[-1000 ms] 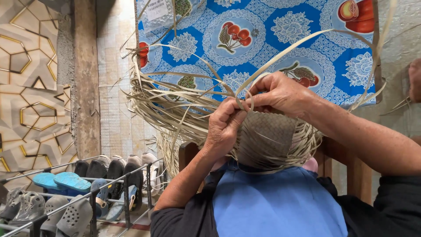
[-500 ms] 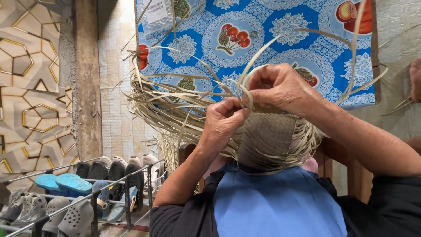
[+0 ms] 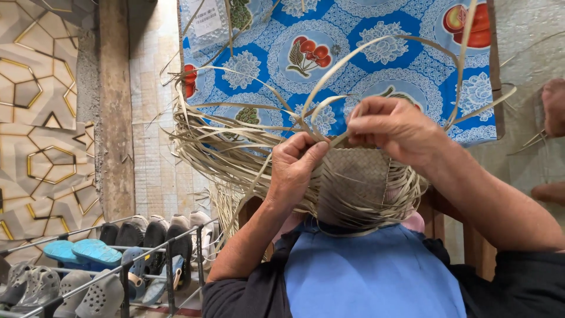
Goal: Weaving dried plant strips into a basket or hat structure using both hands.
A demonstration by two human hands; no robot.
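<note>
a half-woven mat of pale flat strips is held up above a blue cloth spread over the lap. the left hand is curled tight over the mat's upper left edge, its fingers folded down over the weave with several loose strips trapped beneath them. the right hand is set just above the mat's top edge, its fingers drawn narrow and pinched on 1 long strip, which is seen arching up from the fingertips, across to the right and down again. the 2 hands are close together, the right fingertips just above and to the right of the left knuckles.

left of the left fingers, a thick spray of unwoven strips is fanned outward and downward from the woven patch. more loose ends are curved below and to the right of the right hand, around the mat's lower rim.

behind both hands, a blue patterned cloth with fruit and flower prints is hung. far below and left of the left hand, a metal shoe rack is loaded with sandals and clogs. the back of a wooden chair is seen just under the left wrist.
</note>
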